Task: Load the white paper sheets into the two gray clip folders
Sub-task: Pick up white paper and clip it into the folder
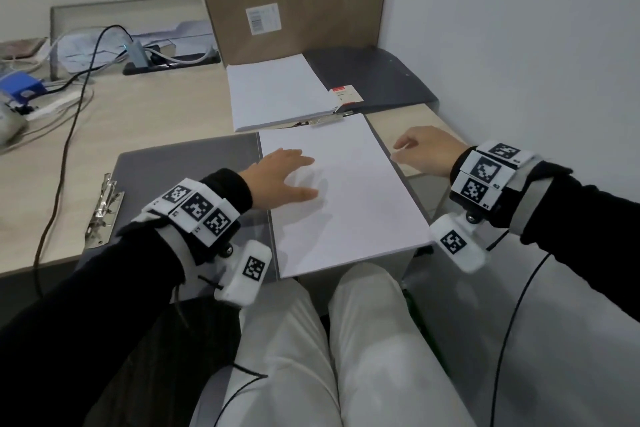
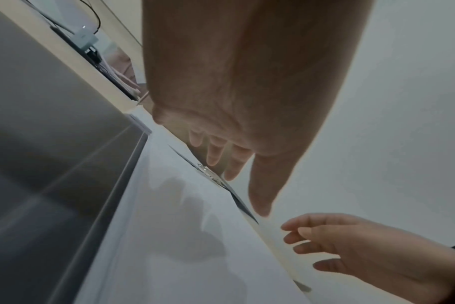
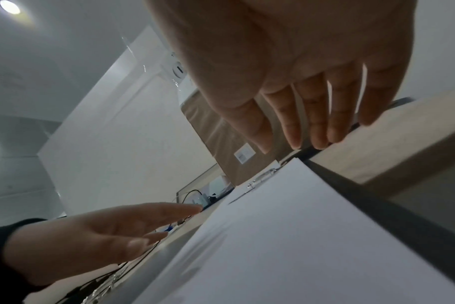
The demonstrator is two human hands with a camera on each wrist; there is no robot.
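The near gray clip folder (image 1: 187, 177) lies open on the desk, with a metal clip (image 1: 104, 211) on its left flap. White sheets (image 1: 346, 198) cover its right half, under a clip (image 1: 325, 120) at their far edge. My left hand (image 1: 287, 180) spreads with straight fingers over the sheets' left side; a shadow lies under it, and contact is unclear. My right hand (image 1: 422, 152) is relaxed and holds nothing, just beyond the sheets' right edge. The second gray folder (image 1: 374, 80) lies open behind, beside a stack of white paper (image 1: 277, 94).
A tall cardboard box (image 1: 294, 0) stands behind the paper stack. Cables (image 1: 69, 114), an adapter (image 1: 138, 52) and a blue device (image 1: 22, 87) crowd the desk's left. A white wall (image 1: 519, 45) closes the right side. The near folder overhangs the desk's front edge above my legs.
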